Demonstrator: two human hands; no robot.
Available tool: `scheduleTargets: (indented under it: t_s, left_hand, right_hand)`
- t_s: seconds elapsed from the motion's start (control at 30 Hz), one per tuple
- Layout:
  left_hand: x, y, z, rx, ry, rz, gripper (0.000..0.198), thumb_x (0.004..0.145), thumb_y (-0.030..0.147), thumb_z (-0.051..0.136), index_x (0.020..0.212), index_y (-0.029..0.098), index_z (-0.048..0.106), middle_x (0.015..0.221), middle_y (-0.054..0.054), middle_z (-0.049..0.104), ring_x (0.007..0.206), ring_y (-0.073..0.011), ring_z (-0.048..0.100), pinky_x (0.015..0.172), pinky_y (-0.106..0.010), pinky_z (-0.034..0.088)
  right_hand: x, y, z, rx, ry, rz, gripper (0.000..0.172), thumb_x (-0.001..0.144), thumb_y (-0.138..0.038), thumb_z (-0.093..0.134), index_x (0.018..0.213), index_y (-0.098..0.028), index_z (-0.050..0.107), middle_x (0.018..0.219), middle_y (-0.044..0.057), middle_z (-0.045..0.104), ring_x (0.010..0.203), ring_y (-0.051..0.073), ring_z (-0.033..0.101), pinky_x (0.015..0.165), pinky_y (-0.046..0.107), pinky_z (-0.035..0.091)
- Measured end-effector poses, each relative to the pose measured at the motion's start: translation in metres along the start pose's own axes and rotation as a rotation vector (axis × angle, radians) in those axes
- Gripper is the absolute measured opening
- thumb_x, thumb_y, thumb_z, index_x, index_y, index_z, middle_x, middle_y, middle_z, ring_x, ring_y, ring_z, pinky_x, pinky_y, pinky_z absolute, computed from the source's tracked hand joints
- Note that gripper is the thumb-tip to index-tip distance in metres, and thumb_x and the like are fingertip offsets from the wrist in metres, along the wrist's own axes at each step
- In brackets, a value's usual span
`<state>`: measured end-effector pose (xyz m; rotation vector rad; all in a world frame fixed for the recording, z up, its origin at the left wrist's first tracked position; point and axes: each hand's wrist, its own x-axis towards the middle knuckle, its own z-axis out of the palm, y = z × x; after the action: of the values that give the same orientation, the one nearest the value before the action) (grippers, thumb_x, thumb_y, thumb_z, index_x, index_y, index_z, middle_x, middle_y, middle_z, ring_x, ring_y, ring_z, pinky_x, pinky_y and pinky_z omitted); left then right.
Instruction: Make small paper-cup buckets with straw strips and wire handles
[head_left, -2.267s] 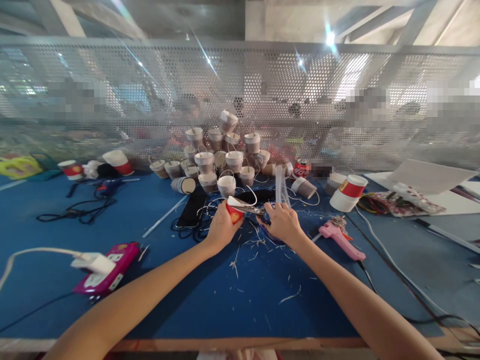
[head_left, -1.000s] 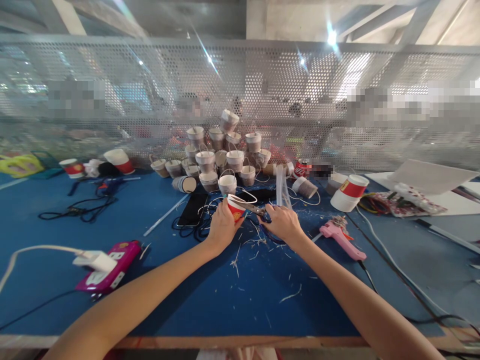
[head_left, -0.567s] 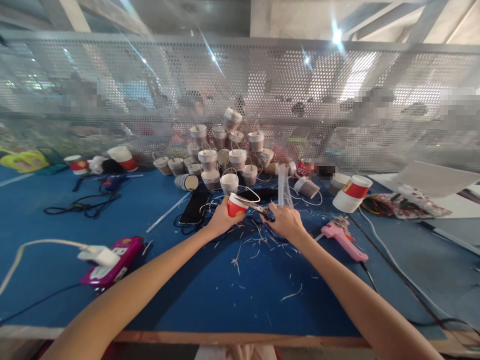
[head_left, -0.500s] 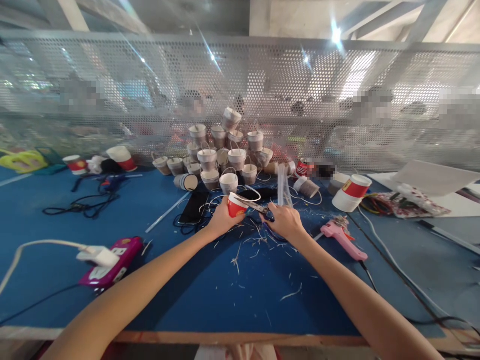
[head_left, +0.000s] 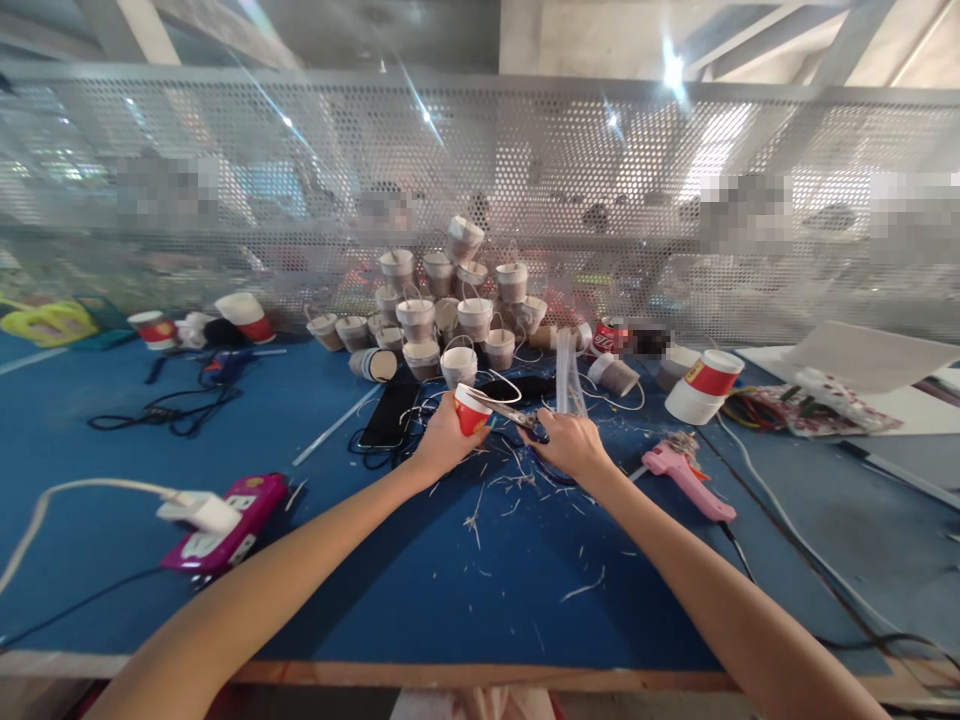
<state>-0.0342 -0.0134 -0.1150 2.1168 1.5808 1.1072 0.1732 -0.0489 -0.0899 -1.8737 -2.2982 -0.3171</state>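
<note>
My left hand [head_left: 444,437] is closed around a red and white paper cup [head_left: 471,412], tilted slightly, with its white rim up. In my right hand [head_left: 568,440] is a pair of scissors [head_left: 517,415], fingers wrapped round the handles. The scissor blades reach left to the cup's rim; whether they cut into it is too small to tell. A white cord curves just above the blades. Behind the hands, several small wrapped buckets with cord handles [head_left: 458,366] are stacked in a pile. White scraps [head_left: 474,520] lie on the blue table below the hands.
A pink glue gun [head_left: 690,480] lies to the right, near stacked paper cups [head_left: 705,385]. On the left are a magenta power strip [head_left: 251,510] with a white plug and a black cable. A phone [head_left: 390,415] and clear glue sticks [head_left: 570,375] lie mid-table. A perforated metal screen [head_left: 315,140] stands behind.
Almost nothing differs. Both hands hold the cup and scissors in nearly the same place, with the cup moved very slightly left.
</note>
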Motion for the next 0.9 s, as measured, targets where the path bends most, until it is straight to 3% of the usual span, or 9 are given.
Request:
scheduleTargets:
  t_s: [0.17, 0.6, 0.9]
  left_hand:
    - [-0.006, 0.003, 0.002, 0.067, 0.025, 0.057, 0.062, 0.070, 0.029, 0.069, 0.121, 0.014, 0.037, 0.114, -0.016, 0.058, 0.100, -0.0298, 0.062, 0.080, -0.043, 0.052]
    - [-0.006, -0.004, 0.005, 0.206, 0.107, 0.184, 0.065, 0.073, 0.028, 0.067, 0.125, 0.008, 0.031, 0.116, -0.021, 0.054, 0.107, -0.0327, 0.058, 0.086, -0.046, 0.051]
    - [-0.007, -0.007, 0.012, 0.400, 0.172, 0.324, 0.068, 0.080, 0.037, 0.060, 0.130, 0.005, 0.026, 0.116, -0.024, 0.052, 0.110, -0.0347, 0.055, 0.086, -0.046, 0.050]
  right_hand:
    - [-0.002, -0.003, -0.002, -0.027, 0.030, -0.009, 0.042, 0.091, -0.051, 0.035, 0.097, -0.018, 0.061, 0.080, 0.008, 0.071, 0.079, 0.024, 0.067, 0.055, 0.027, 0.037]
    - [0.001, -0.001, -0.001, 0.007, -0.023, -0.016, 0.042, 0.091, -0.052, 0.036, 0.093, -0.018, 0.060, 0.080, 0.006, 0.073, 0.074, 0.022, 0.069, 0.054, 0.026, 0.034]
    - [-0.002, -0.005, -0.002, 0.004, 0.018, -0.023, 0.040, 0.090, -0.051, 0.037, 0.095, -0.019, 0.061, 0.077, 0.006, 0.072, 0.074, 0.023, 0.068, 0.052, 0.026, 0.033]
